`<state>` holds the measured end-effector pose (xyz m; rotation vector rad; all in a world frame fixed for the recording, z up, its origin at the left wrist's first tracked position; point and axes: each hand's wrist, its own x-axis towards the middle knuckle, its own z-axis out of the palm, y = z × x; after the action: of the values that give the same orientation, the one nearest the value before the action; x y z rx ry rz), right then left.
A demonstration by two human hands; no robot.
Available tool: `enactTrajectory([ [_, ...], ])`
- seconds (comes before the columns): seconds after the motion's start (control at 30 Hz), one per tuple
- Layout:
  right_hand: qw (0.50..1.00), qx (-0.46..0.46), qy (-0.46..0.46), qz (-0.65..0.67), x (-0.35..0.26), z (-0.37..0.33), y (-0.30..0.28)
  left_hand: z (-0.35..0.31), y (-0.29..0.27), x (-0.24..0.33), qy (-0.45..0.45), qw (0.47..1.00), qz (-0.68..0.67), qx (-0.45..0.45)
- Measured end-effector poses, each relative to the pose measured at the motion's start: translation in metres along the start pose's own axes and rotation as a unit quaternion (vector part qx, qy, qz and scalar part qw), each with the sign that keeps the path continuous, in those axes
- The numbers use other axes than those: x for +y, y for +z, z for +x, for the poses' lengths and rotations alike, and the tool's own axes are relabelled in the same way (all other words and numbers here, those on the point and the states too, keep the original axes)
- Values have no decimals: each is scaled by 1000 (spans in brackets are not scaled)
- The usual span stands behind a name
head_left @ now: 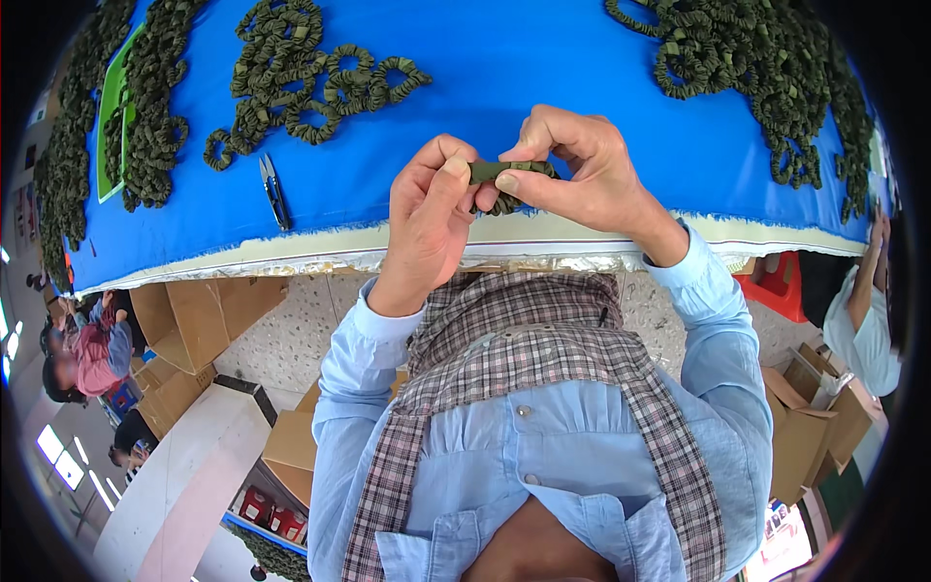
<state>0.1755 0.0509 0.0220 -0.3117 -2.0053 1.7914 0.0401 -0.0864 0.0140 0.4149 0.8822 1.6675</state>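
Dark green cloth ring (495,173) held between left hand (425,213) and right hand (593,177), above the near side of the tabletop (543,58).
Each hand's grip is pinched together on the ring; it appears light, soft and springy, with little risk of slipping or breaking, best taken by its smooth flat stretch. Green tray (112,82) at left bears similar rings (150,107); contents of the cardboard box (208,315) below cannot be told.

light blue buttoned shirt (572,422), plaid apron (519,371), cuffed sleeves (720,325)

Left hand (427,211), right hand (593,177) — both pinching
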Motion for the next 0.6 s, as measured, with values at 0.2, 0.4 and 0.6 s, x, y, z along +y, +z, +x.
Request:
enactTrajectory([
  [0.2,991,127,-11,-42,7,11,10,10,0,-13,-3,995,-89,51],
  [0.4,981,99,162,45,14,3,1,17,-1,-14,37,992,-105,56],
  [0.6,985,24,142,-96,-7,9,1,22,-5,12,58,984,169,22],
])
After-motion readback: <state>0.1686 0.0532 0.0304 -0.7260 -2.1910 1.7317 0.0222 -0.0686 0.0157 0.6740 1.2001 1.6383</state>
